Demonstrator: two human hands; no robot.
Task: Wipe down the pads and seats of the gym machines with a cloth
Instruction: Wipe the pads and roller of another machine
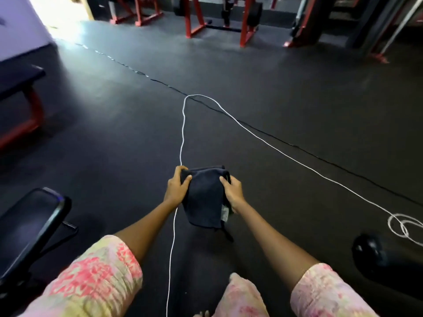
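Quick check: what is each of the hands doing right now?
Left hand: grips the left edge of the dark cloth.
Right hand: grips the cloth's right edge.

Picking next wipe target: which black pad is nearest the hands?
The glossy black seat pad at lower left, beside the left hand's forearm; the bench pad at upper left is farther off.

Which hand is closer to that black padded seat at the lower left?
Left. The left hand grips the cloth on the side toward the black padded seat; the right hand holds the cloth's far side.
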